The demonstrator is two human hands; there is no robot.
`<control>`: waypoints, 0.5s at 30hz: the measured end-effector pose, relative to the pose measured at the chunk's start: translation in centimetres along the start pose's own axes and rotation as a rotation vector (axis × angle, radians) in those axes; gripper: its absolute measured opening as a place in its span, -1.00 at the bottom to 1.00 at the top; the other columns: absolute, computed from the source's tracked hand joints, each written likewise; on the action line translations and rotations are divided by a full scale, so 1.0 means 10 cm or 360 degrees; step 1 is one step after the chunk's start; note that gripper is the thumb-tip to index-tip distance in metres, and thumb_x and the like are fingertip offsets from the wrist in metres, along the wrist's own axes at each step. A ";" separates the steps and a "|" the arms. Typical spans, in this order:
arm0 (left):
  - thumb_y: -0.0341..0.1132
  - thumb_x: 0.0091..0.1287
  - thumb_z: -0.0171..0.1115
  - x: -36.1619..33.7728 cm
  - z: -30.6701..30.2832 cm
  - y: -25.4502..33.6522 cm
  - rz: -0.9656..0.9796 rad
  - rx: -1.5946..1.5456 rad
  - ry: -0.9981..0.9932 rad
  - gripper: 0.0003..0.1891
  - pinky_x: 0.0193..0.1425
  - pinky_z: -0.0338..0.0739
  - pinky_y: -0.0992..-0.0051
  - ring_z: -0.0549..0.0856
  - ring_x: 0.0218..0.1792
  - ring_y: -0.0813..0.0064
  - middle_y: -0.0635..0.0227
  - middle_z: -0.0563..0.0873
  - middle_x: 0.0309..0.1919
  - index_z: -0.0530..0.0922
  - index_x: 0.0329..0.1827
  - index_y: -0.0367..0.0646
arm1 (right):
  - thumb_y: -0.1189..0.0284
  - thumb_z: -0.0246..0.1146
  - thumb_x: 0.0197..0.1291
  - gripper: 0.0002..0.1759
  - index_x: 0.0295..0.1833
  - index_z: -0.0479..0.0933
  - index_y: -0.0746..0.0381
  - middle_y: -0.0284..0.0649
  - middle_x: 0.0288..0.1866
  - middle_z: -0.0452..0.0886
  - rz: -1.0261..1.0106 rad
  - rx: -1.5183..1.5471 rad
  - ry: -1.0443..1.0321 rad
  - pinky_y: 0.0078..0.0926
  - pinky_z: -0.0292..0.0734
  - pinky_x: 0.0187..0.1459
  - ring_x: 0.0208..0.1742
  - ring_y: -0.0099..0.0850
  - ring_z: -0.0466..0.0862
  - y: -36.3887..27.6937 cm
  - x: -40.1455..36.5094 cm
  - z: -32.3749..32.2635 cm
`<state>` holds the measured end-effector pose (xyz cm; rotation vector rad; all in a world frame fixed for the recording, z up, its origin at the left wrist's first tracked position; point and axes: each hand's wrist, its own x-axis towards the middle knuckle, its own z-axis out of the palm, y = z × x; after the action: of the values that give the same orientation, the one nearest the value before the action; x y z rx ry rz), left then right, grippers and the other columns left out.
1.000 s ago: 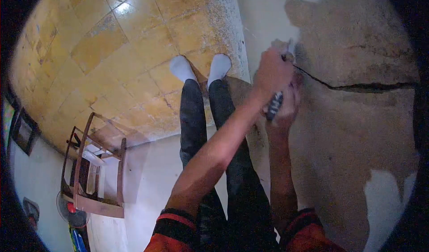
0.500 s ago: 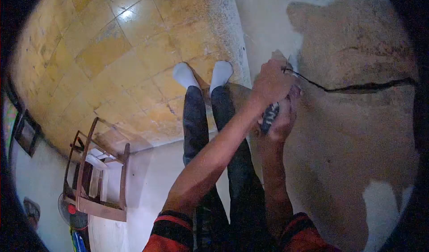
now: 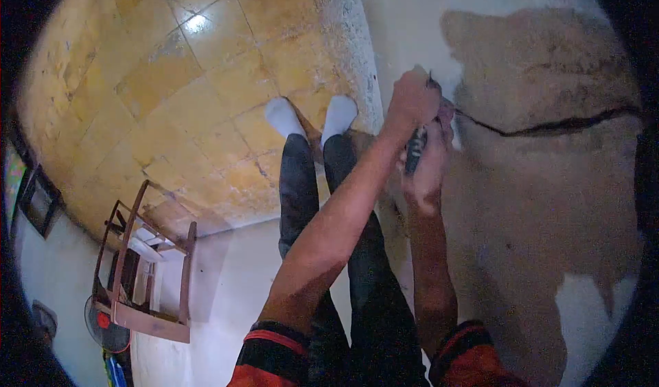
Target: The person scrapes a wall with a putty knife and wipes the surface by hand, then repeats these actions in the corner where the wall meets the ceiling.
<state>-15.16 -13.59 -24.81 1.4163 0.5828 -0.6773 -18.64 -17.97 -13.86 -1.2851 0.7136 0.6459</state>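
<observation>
My left hand (image 3: 414,98) is closed close to the wall, its fingers turned away from me. A small dark pointed bit shows beside its knuckles, and what it grips is hidden. Just below it, my right hand (image 3: 431,164) is wrapped round a dark tool handle (image 3: 414,151) with pale stripes. The working end of that tool is covered by my hands, so its kind does not show. Both hands are together, touching or nearly so. From beside them a dark crack (image 3: 549,127) runs across the wall, widening away from the hands.
Around the crack is a bare brown patch (image 3: 522,201) in the pale wall (image 3: 405,16). My socked feet (image 3: 339,114) stand on worn yellow tiles (image 3: 165,71). A wooden chair (image 3: 149,322) is at lower left, with a fan (image 3: 106,322) beside it.
Both hands have shifted slightly upward in the view, still together. The left hand has turned a little, and the striped handle has moved up with the right hand.
</observation>
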 end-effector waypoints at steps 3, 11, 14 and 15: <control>-0.29 0.26 0.08 -0.27 0.14 0.03 -0.0063 0.0013 0.0014 -0.67 0.08 0.48 -0.04 0.58 -0.01 -0.33 -0.27 0.64 -0.18 0.51 0.02 -0.31 | 0.29 0.07 0.33 -0.58 0.19 0.45 0.30 -0.08 0.12 0.53 -0.0511 -0.0611 0.0423 -0.33 0.35 0.04 0.06 -0.23 0.53 0.24 -0.08 -0.24; -0.15 0.40 0.02 -0.39 0.14 -0.14 0.0065 -0.0429 -0.0164 -0.58 0.20 0.45 0.19 0.62 0.08 -0.07 -0.16 0.64 0.03 0.49 0.16 -0.29 | 0.30 0.22 0.21 -0.53 0.17 0.45 0.34 0.08 0.16 0.54 -0.1331 -0.2104 0.0059 -0.09 0.39 0.26 0.21 0.00 0.54 0.26 0.02 -0.75; -0.14 0.43 0.01 -0.59 -0.01 -0.03 0.0127 -0.0505 -0.0271 -0.57 0.23 0.42 0.23 0.62 0.08 0.03 -0.07 0.64 0.05 0.45 0.20 -0.27 | 0.34 0.32 0.13 -0.49 0.15 0.46 0.38 0.13 0.17 0.53 -0.1382 -0.1958 0.0220 -0.05 0.41 0.24 0.22 0.06 0.53 0.39 0.00 -0.79; -0.15 0.44 0.01 -0.61 0.02 -0.09 0.0263 -0.0443 -0.0224 -0.56 0.24 0.40 0.21 0.59 0.13 0.01 -0.13 0.61 0.06 0.42 0.23 -0.28 | 0.34 0.34 0.11 -0.48 0.14 0.47 0.40 0.13 0.16 0.54 -0.1131 -0.1576 0.0289 -0.03 0.41 0.24 0.21 0.07 0.54 0.43 -0.07 -0.75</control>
<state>-20.01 -13.35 -21.04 1.1328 0.4260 -0.5360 -23.28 -24.60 -16.93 -2.3710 -0.0156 0.2671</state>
